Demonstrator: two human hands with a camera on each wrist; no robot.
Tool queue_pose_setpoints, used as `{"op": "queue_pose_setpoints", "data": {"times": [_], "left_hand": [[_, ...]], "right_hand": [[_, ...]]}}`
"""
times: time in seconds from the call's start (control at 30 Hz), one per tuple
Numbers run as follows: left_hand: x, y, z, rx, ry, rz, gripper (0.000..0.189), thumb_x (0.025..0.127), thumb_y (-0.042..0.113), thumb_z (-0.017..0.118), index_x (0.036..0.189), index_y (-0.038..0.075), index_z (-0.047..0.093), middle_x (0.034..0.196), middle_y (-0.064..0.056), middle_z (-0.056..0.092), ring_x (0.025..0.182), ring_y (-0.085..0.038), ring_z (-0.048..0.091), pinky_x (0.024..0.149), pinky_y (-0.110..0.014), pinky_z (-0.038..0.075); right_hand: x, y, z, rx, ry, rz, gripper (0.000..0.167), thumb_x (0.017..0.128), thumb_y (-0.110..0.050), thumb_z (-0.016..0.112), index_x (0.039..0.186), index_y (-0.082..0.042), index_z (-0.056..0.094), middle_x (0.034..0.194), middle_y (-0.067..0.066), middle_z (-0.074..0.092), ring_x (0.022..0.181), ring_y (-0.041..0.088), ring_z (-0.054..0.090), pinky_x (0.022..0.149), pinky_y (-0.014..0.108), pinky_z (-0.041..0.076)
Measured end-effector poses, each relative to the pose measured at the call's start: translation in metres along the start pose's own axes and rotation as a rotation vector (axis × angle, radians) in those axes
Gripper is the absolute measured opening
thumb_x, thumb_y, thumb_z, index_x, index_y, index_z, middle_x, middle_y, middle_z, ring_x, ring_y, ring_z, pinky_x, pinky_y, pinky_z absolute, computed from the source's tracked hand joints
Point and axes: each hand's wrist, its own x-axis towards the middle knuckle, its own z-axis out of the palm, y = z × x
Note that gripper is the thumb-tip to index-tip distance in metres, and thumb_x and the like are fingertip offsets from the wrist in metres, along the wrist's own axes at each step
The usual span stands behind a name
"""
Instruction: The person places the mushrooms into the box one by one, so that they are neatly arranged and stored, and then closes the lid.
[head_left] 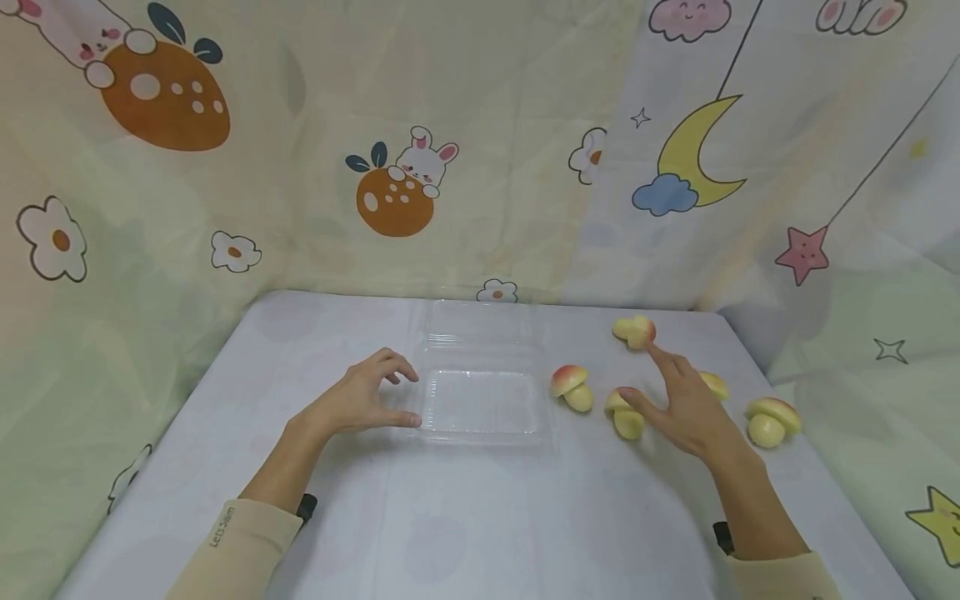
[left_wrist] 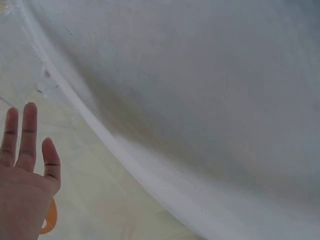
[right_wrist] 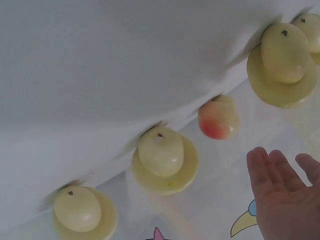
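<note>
At the left edge of a clear plastic clamshell box (head_left: 483,439), its lid laid back, my left hand (head_left: 354,402) holds nothing; thumb and fingers are spread apart. My right hand (head_left: 693,412) reaches over the toy mushrooms with its fingers extended and nothing in its grasp. Its thumb overlaps one mushroom (head_left: 628,423) in the head view, and its fingertips come close to a farther mushroom (head_left: 634,332). Between box and hand lies a red-capped mushroom (head_left: 572,388). Another mushroom (head_left: 714,384) is partly hidden behind the hand, and one more (head_left: 772,422) lies to its right.
A white-covered table (head_left: 450,517) carries everything. Behind it and along the sides hangs a patterned cloth (head_left: 495,183) with rabbits, flowers and stars. The last mushroom lies near the table's right edge.
</note>
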Motion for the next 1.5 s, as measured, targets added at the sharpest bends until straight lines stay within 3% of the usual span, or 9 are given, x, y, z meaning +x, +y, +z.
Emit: {"op": "queue_pose_setpoints", "data": {"times": [0.27,0.53,0.73,1.0,1.17,1.5], "left_hand": [[-0.001,0.000,0.000,-0.002,-0.010,0.004,0.066,0.072,0.058,0.089,0.120,0.018,0.068,0.132,0.005,0.055,0.115,-0.027,0.064,0.095,-0.053,0.053],[-0.002,0.001,-0.001,-0.028,-0.006,0.018,0.066,0.071,0.055,0.091,0.121,0.017,0.068,0.135,0.004,0.055,0.113,-0.029,0.065,0.096,-0.053,0.052],[-0.002,0.000,0.000,-0.032,-0.007,0.011,0.067,0.071,0.054,0.092,0.122,0.017,0.068,0.135,0.003,0.055,0.112,-0.029,0.065,0.096,-0.053,0.053],[0.000,-0.004,0.002,-0.020,-0.003,0.032,0.069,0.072,0.059,0.089,0.122,0.016,0.067,0.134,0.002,0.055,0.111,-0.028,0.065,0.096,-0.053,0.053],[-0.001,-0.005,0.001,-0.019,0.000,0.030,0.068,0.070,0.059,0.090,0.119,0.017,0.069,0.133,0.004,0.055,0.114,-0.029,0.064,0.097,-0.052,0.052],[-0.001,-0.006,0.001,-0.023,0.001,0.046,0.067,0.070,0.057,0.091,0.119,0.016,0.068,0.131,0.004,0.055,0.118,-0.031,0.061,0.101,-0.052,0.050]], "right_hand": [[-0.003,0.006,0.001,0.090,-0.084,0.049,0.084,0.101,-0.049,0.061,0.162,-0.004,0.025,0.150,0.029,0.044,0.116,0.049,0.062,0.092,0.061,0.052],[-0.005,0.013,0.004,0.169,-0.144,0.085,0.082,0.102,-0.047,0.061,0.160,-0.002,0.027,0.148,0.031,0.048,0.113,0.046,0.067,0.092,0.056,0.055],[-0.003,0.017,0.005,0.193,-0.190,0.100,0.079,0.102,-0.047,0.061,0.158,0.000,0.031,0.142,0.031,0.055,0.109,0.042,0.070,0.085,0.052,0.058],[0.000,0.018,0.007,0.219,-0.242,0.145,0.081,0.101,-0.050,0.061,0.157,0.000,0.031,0.140,0.026,0.058,0.106,0.035,0.072,0.076,0.038,0.056],[0.002,0.016,0.010,0.215,-0.255,0.161,0.082,0.100,-0.053,0.061,0.156,0.000,0.033,0.140,0.025,0.059,0.105,0.032,0.072,0.077,0.037,0.055],[0.004,0.013,0.012,0.217,-0.254,0.162,0.080,0.100,-0.053,0.062,0.155,0.001,0.037,0.138,0.029,0.059,0.113,0.040,0.067,0.077,0.040,0.057]]}}
